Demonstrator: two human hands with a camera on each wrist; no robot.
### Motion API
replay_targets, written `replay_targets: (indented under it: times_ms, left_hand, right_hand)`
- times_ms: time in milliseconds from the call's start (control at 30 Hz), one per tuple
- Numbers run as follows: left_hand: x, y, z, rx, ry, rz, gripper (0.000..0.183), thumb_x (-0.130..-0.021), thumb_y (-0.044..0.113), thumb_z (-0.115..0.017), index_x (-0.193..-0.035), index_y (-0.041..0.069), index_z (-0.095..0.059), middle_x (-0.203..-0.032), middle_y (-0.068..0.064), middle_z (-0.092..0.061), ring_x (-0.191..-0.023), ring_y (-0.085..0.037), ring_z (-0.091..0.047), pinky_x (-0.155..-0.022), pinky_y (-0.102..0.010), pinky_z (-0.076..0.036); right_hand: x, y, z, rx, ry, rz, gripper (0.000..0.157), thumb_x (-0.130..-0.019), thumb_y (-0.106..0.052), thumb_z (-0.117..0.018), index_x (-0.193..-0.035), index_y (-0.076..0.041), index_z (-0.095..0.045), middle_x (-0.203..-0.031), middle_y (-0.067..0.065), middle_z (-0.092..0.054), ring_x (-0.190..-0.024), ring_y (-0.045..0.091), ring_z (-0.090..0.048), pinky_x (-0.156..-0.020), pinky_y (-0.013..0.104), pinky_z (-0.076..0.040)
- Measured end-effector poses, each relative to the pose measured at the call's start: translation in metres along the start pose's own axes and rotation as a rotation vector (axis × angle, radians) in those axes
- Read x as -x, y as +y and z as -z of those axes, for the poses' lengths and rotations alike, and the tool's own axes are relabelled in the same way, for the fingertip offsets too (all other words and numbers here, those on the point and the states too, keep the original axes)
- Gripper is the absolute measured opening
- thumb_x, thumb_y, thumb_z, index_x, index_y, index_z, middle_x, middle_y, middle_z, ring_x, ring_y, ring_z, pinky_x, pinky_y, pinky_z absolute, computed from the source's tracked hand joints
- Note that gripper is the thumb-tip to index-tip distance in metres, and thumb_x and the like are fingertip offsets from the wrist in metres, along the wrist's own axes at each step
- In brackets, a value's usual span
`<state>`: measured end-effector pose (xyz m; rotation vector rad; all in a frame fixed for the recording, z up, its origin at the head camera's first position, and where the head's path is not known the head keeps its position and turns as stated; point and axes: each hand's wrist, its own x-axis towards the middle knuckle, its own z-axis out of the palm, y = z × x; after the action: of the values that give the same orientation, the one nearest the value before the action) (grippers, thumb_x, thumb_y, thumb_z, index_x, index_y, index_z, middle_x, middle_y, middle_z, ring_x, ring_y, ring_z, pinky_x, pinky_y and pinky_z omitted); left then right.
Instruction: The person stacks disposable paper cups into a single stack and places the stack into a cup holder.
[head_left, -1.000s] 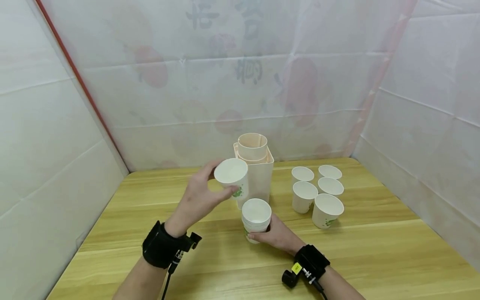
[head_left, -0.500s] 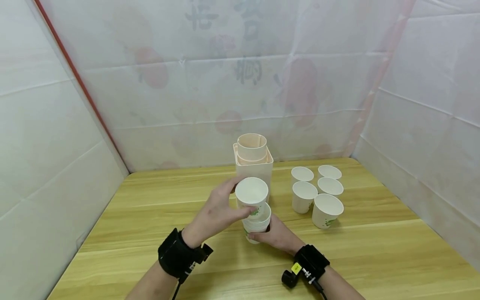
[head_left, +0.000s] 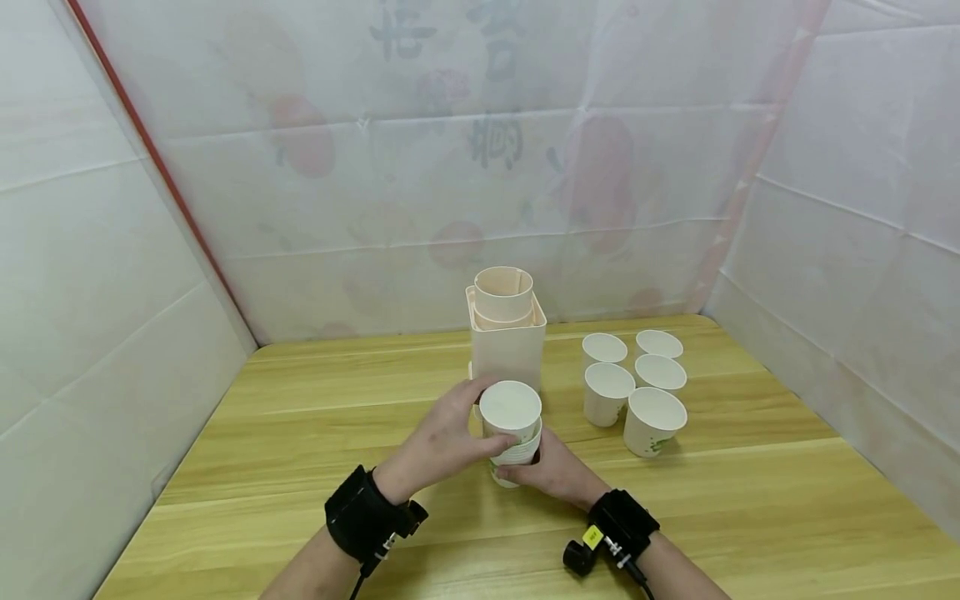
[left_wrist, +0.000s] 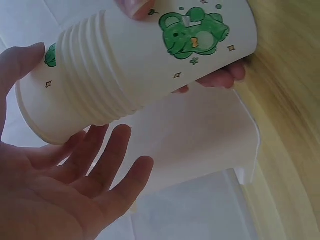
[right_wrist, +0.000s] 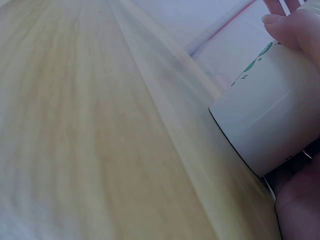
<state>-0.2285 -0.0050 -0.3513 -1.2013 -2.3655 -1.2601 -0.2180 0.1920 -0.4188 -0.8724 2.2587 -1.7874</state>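
My left hand [head_left: 442, 433] holds a white paper cup [head_left: 510, 406] between thumb and fingers, its lower part down inside the top of a stack of nested paper cups [head_left: 516, 455]. In the left wrist view the stack's rims [left_wrist: 92, 65] sit close together, and a green bear print [left_wrist: 195, 32] shows on the lowest cup. Around the lower part of the stack, my right hand [head_left: 558, 473] curls thumb and fingers. The right wrist view shows the bottom cup [right_wrist: 275, 110] with its base at the wooden table.
A cream cup dispenser [head_left: 508, 354] with a round tube on top stands just behind the stack. To the right several single paper cups [head_left: 656, 421] stand upright in a cluster on the wooden table [head_left: 300, 417]. White sheeting [head_left: 360, 183] walls the back and sides.
My left hand has carried its cup right and down, from beside the dispenser into the top of the stack. The right hand has kept its grip in place.
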Motion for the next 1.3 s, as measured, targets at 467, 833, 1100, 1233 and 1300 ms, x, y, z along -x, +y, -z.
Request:
replay_targets:
  times_ms: [467,833,1100,1233,1300]
  left_hand:
    - [0.011,-0.009,-0.01,0.019,-0.161,0.044,0.07,-0.079,0.043,-0.069,-0.135,0.024,-0.033,-0.124,0.004,-0.046,-0.112,-0.01,-0.042,-0.093,-0.038,-0.041]
    - [0.014,-0.016,-0.019,0.014,-0.075,0.087,0.066,-0.076,0.05,-0.069,-0.13,0.023,-0.041,-0.119,0.009,-0.052,-0.107,-0.007,-0.047,-0.086,-0.034,-0.046]
    - [0.015,-0.018,-0.023,0.037,-0.024,0.085,0.071,-0.069,0.042,-0.078,-0.129,0.023,-0.043,-0.119,0.009,-0.052,-0.108,-0.007,-0.047,-0.091,-0.033,-0.044]
    - [0.016,-0.018,-0.024,0.032,-0.03,0.103,0.071,-0.069,0.043,-0.078,-0.127,0.023,-0.044,-0.116,0.009,-0.054,-0.105,-0.007,-0.048,-0.089,-0.032,-0.045]
    - [0.016,-0.017,-0.024,0.038,-0.033,0.111,0.07,-0.069,0.042,-0.079,-0.127,0.022,-0.044,-0.115,0.009,-0.054,-0.104,-0.007,-0.049,-0.088,-0.031,-0.045]
  right_hand:
    - [0.004,-0.003,0.001,0.048,0.032,-0.04,0.062,-0.08,-0.015,-0.069,-0.13,-0.008,-0.034,-0.121,0.009,-0.048,-0.111,0.023,-0.045,-0.095,0.039,-0.038]
    - [0.004,-0.005,-0.001,0.052,0.042,-0.042,0.06,-0.078,-0.015,-0.071,-0.128,-0.01,-0.037,-0.12,0.009,-0.05,-0.108,0.023,-0.048,-0.093,0.039,-0.04]
    - [-0.001,0.005,0.013,0.063,-0.083,-0.038,0.059,-0.079,-0.016,-0.071,-0.128,-0.012,-0.038,-0.118,0.008,-0.051,-0.107,0.023,-0.048,-0.093,0.038,-0.041]
    - [-0.001,0.004,0.037,0.106,-0.233,-0.075,0.063,-0.08,-0.016,-0.069,-0.132,-0.015,-0.035,-0.124,0.007,-0.051,-0.112,0.021,-0.047,-0.096,0.036,-0.04]
    - [0.003,-0.008,0.05,0.169,-0.265,-0.115,0.064,-0.081,-0.017,-0.068,-0.134,-0.017,-0.033,-0.127,0.007,-0.05,-0.115,0.022,-0.046,-0.097,0.039,-0.039]
